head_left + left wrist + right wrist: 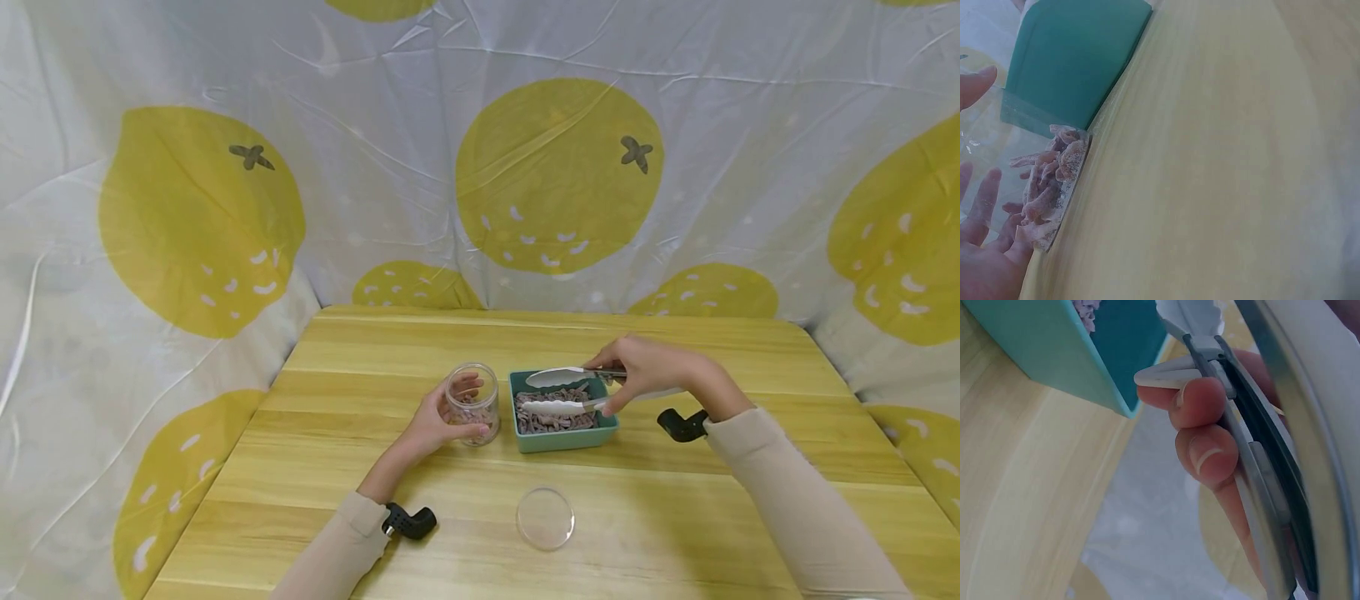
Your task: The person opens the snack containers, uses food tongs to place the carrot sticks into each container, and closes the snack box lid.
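Tongs (558, 407) in curled right fingers (1213, 456) over the teal box (566, 440), left fingers (461, 432) curved around clear jar (489, 417)

Head view: diffuse, moderately bright light covers the wooden table (375, 350), with a soft-edged shadow (675, 525) beside the right sleeve (795, 500). Small highlights trace the rims of the glass jar (480, 408) and clear lid (545, 518); pale streaks of sheen mark creases in the lemon-print curtain (375, 167). Left wrist view: dimmer and hazy, with a cool cast and low contrast; wood grain softens into blurred bands, and faint glints dot the jar wall. Right wrist view: similarly cool; the tongs (1300, 406) blur nearest the lens, while the right hand (1205, 447) appears crisper.
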`<state>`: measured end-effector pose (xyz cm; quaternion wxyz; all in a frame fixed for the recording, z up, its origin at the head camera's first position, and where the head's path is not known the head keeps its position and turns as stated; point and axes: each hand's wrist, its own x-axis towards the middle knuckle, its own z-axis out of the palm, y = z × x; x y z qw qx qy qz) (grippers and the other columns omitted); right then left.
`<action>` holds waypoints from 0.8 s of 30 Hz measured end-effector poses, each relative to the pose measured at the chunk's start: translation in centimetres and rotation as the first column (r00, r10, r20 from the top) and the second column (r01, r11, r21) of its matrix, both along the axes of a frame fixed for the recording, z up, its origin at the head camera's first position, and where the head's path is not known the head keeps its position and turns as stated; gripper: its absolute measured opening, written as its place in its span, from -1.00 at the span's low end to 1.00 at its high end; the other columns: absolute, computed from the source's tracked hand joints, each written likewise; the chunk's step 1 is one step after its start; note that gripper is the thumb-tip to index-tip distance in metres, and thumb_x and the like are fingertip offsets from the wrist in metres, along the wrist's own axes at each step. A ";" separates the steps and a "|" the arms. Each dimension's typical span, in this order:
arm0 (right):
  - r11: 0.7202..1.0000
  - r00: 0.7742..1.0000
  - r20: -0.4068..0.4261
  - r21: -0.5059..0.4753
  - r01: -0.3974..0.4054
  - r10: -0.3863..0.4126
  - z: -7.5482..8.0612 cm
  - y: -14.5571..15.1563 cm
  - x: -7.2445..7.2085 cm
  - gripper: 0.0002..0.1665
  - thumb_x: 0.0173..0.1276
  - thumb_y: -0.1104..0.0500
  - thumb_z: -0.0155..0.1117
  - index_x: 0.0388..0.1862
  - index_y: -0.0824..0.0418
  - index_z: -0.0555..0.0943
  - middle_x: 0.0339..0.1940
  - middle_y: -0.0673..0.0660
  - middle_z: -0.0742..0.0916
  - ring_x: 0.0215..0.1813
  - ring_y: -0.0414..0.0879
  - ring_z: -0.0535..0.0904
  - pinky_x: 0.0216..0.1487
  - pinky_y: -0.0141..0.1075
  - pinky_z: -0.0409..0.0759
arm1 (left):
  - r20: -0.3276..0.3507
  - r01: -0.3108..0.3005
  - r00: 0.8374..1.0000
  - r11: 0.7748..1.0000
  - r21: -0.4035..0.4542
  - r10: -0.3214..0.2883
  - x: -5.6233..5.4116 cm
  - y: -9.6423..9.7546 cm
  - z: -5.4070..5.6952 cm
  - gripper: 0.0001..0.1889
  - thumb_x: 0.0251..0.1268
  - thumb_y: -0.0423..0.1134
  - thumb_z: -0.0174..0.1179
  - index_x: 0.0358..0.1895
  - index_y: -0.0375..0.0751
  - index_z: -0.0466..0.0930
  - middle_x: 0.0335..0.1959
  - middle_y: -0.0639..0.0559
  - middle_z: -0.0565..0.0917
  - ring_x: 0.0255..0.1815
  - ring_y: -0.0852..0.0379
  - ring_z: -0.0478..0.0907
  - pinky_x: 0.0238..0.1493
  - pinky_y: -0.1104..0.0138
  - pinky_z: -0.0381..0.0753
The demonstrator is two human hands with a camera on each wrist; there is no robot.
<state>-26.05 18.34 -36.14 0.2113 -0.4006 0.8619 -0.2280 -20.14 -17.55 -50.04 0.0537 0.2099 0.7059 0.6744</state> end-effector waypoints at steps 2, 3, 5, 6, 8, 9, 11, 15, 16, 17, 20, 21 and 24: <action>1.000 1.000 0.003 0.005 0.000 0.000 -0.3 -0.2 0.0 -0.10 0.04 -0.01 0.64 0.27 0.44 0.54 -0.67 -0.11 0.19 -0.60 -0.26 -0.02 -0.50 -0.36 0.12 | 0.004 -0.002 1.000 1.000 0.002 0.002 0.0 0.0 0.0 -0.14 0.02 -0.55 0.47 0.43 -0.41 0.24 0.37 -0.44 0.35 0.40 -0.39 0.26 0.41 0.01 0.29; 1.000 1.000 0.008 0.007 0.001 -0.001 -0.4 -0.3 0.0 -0.10 0.04 0.01 0.64 0.26 0.46 0.53 -0.68 -0.12 0.19 -0.60 -0.26 -0.02 -0.50 -0.36 0.12 | 0.005 -0.002 1.000 1.000 0.004 0.002 0.0 0.0 0.0 -0.14 0.02 -0.55 0.47 0.43 -0.40 0.24 0.37 -0.44 0.36 0.40 -0.38 0.26 0.41 -0.01 0.27; 1.000 1.000 0.016 0.011 0.001 -0.001 -0.6 -0.6 0.0 -0.11 0.04 0.03 0.64 0.26 0.47 0.53 -0.68 -0.12 0.19 -0.60 -0.25 -0.01 -0.50 -0.36 0.13 | 0.005 -0.001 1.000 1.000 0.004 0.001 0.0 -0.1 0.0 -0.15 0.03 -0.55 0.47 0.43 -0.40 0.24 0.37 -0.43 0.36 0.40 -0.38 0.27 0.41 -0.03 0.27; 1.000 1.000 0.018 0.014 0.000 0.000 -0.6 -0.7 0.0 -0.12 0.04 0.05 0.64 0.26 0.47 0.52 -0.68 -0.11 0.19 -0.60 -0.25 -0.02 -0.50 -0.36 0.13 | 0.000 -0.001 1.000 1.000 0.002 0.001 0.0 -0.1 0.0 -0.14 0.03 -0.54 0.47 0.43 -0.40 0.23 0.37 -0.44 0.36 0.40 -0.38 0.27 0.41 -0.02 0.27; 1.000 1.000 0.027 0.020 0.001 -0.002 -0.6 -0.9 0.1 -0.12 0.06 0.05 0.63 0.27 0.47 0.52 -0.65 -0.11 0.21 -0.60 -0.24 -0.01 -0.49 -0.36 0.14 | -0.003 0.000 1.000 1.000 -0.004 0.000 0.0 -0.1 0.0 -0.14 0.03 -0.53 0.47 0.44 -0.40 0.23 0.38 -0.44 0.35 0.41 -0.37 0.26 0.41 0.00 0.28; 1.000 1.000 0.027 0.022 0.002 -0.003 -0.6 -1.0 0.2 -0.13 0.06 0.05 0.63 0.27 0.47 0.52 -0.63 -0.10 0.22 -0.59 -0.24 0.00 -0.49 -0.36 0.14 | -0.005 0.000 1.000 1.000 -0.008 0.000 0.0 -0.1 0.0 -0.14 0.03 -0.52 0.48 0.44 -0.40 0.22 0.38 -0.44 0.35 0.41 -0.37 0.27 0.41 0.02 0.29; 1.000 1.000 0.030 0.023 0.004 -0.004 -0.6 -1.1 0.2 -0.14 0.06 0.06 0.63 0.26 0.47 0.53 -0.61 -0.09 0.23 -0.59 -0.24 0.01 -0.48 -0.36 0.15 | -0.004 0.000 1.000 1.000 -0.013 0.000 0.0 0.0 0.1 -0.14 0.04 -0.52 0.48 0.44 -0.39 0.22 0.38 -0.43 0.35 0.41 -0.35 0.26 0.40 0.05 0.30; 1.000 0.999 0.038 0.024 0.005 -0.006 -0.7 -1.2 0.2 -0.17 0.08 0.09 0.62 0.25 0.47 0.54 -0.64 -0.10 0.21 -0.60 -0.22 -0.01 -0.49 -0.35 0.14 | 0.008 0.003 1.000 1.000 -0.008 -0.003 0.1 0.0 0.1 -0.14 0.04 -0.52 0.48 0.45 -0.37 0.23 0.39 -0.43 0.34 0.42 -0.33 0.26 0.38 0.17 0.34; 1.000 0.999 0.042 0.025 0.005 -0.006 -0.7 -1.1 0.2 -0.18 0.09 0.10 0.62 0.25 0.48 0.53 -0.66 -0.10 0.20 -0.61 -0.22 -0.02 -0.50 -0.35 0.13 | 0.012 0.004 1.000 1.000 -0.003 -0.004 0.1 0.0 0.1 -0.14 0.03 -0.52 0.48 0.44 -0.37 0.23 0.39 -0.43 0.34 0.42 -0.34 0.26 0.37 0.20 0.35; 1.000 0.999 0.045 0.027 0.007 -0.008 -0.7 -1.1 0.3 -0.19 0.09 0.11 0.62 0.25 0.48 0.53 -0.68 -0.11 0.18 -0.61 -0.22 -0.02 -0.50 -0.35 0.13 | 0.015 0.005 1.000 1.000 0.002 -0.005 0.1 0.0 0.1 -0.14 0.04 -0.53 0.47 0.44 -0.37 0.23 0.39 -0.43 0.34 0.42 -0.34 0.26 0.36 0.23 0.36; 0.999 0.999 0.047 0.043 0.016 -0.018 -0.6 -1.0 0.3 -0.19 0.10 0.13 0.61 0.26 0.49 0.52 -0.69 -0.11 0.16 -0.62 -0.21 -0.03 -0.50 -0.34 0.13 | 0.019 0.007 1.000 1.000 0.018 -0.007 0.1 0.0 0.1 -0.14 0.03 -0.54 0.47 0.44 -0.39 0.24 0.38 -0.44 0.34 0.41 -0.36 0.25 0.32 0.32 0.39; 0.999 0.999 0.046 0.050 0.021 -0.024 -0.5 -1.0 0.3 -0.19 0.10 0.14 0.61 0.26 0.49 0.52 -0.67 -0.10 0.18 -0.62 -0.21 -0.02 -0.50 -0.34 0.14 | 0.020 0.007 1.000 1.000 0.022 -0.008 0.1 0.0 0.1 -0.15 0.03 -0.54 0.47 0.44 -0.39 0.24 0.38 -0.44 0.34 0.41 -0.37 0.25 0.31 0.33 0.40; 0.997 0.999 0.025 0.066 0.033 -0.035 -0.4 -0.9 0.3 -0.19 0.08 0.15 0.62 0.24 0.51 0.52 -0.55 -0.11 0.42 -0.60 -0.20 0.03 -0.45 -0.32 0.22 | 0.020 0.006 1.000 1.000 0.028 -0.007 0.1 0.0 0.2 -0.14 0.03 -0.55 0.47 0.44 -0.39 0.24 0.38 -0.44 0.35 0.40 -0.38 0.26 0.29 0.35 0.41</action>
